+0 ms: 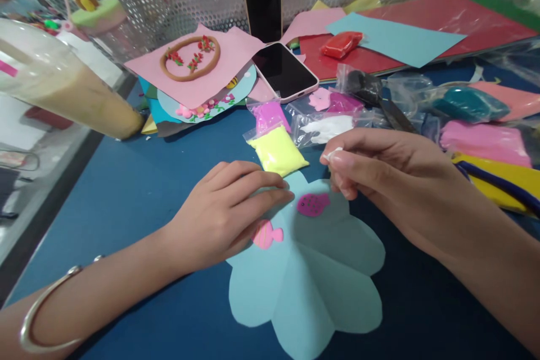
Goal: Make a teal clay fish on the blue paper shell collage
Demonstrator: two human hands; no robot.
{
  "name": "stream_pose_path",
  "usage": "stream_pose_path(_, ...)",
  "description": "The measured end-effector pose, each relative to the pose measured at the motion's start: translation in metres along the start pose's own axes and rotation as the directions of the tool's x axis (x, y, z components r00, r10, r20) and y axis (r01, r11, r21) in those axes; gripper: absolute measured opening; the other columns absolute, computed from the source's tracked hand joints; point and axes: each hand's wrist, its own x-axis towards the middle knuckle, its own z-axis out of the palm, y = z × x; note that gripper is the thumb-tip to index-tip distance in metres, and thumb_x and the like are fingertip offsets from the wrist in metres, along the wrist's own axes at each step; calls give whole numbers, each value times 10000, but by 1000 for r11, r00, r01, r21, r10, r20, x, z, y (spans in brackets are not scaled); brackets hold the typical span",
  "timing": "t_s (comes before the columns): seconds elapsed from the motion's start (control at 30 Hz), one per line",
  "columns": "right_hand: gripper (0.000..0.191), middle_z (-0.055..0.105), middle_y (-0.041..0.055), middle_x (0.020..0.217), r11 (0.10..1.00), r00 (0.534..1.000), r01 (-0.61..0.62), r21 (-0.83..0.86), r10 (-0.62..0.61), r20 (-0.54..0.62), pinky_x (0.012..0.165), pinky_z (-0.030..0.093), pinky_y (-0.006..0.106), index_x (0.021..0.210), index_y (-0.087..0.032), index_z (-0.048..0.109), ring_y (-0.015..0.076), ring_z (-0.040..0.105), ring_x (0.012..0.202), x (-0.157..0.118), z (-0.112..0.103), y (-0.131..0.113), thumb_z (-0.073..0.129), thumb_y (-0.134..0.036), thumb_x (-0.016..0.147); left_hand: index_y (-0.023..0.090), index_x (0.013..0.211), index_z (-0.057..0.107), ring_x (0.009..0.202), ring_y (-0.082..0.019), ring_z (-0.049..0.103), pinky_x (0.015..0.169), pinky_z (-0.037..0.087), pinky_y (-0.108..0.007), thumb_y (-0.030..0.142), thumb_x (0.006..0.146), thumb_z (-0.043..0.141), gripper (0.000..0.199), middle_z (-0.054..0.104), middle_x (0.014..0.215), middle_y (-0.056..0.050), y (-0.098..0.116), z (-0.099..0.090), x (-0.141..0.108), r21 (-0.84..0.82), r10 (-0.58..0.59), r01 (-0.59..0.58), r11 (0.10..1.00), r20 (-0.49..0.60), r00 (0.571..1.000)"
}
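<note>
A light blue flower-shaped paper [304, 292] with fold creases lies on the table. On it sit a pink striped clay fish [264, 235] and a purple clay fish [312, 204]. My left hand [230, 208] rests flat on the paper's upper left, fingers stretched out and partly over the pink fish's edge. Above the paper's upper right, my right hand [371, 169] pinches a small bit of white clay [334, 154] between thumb and forefinger. Just beyond lie a bag of yellow clay [278, 151], a bag of purple clay [271, 117] and a bag of white clay [327, 128].
A phone [287, 72] lies at the back, beside pink paper [240, 48] bearing a brown clay ring [164, 67]. A milky drink cup [71, 84] leans in at left. Several clay bags, scissors [498, 180] and coloured sheets [400, 36] cover the right side.
</note>
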Motion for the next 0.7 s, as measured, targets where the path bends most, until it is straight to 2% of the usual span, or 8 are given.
stream_pose_path(0.27, 69, 567, -59, 593, 1000, 1000, 16, -4, -16, 17, 461, 400, 90, 721, -263, 696, 27, 496, 525, -1, -2, 1, 681, -295, 781, 208, 1122, 593, 978, -215, 566, 810, 429, -354, 200, 951, 421, 243, 653, 1127, -61, 0, 2, 1, -10, 8, -8, 1000, 6, 1000)
stream_pose_path(0.47, 76, 568, -59, 586, 999, 999, 31, -22, -31, 17, 451, 401, 94, 713, -266, 694, 33, 501, 521, 0, -2, 0, 675, -295, 781, 203, 1110, 604, 970, -223, 556, 795, 433, -353, 197, 934, 467, 223, 652, 1124, -59, 0, 1, 2, 7, 13, -13, 1000, 32, 999)
stream_pose_path(0.7, 82, 570, -56, 581, 999, 999, 41, -32, -40, 19, 445, 402, 104, 705, -266, 693, 39, 502, 516, 2, -2, 2, 672, -287, 781, 208, 1111, 600, 971, -218, 565, 780, 424, -342, 210, 941, 460, 221, 658, 1113, -57, -1, 3, 2, 53, 34, -34, 998, 5, 999)
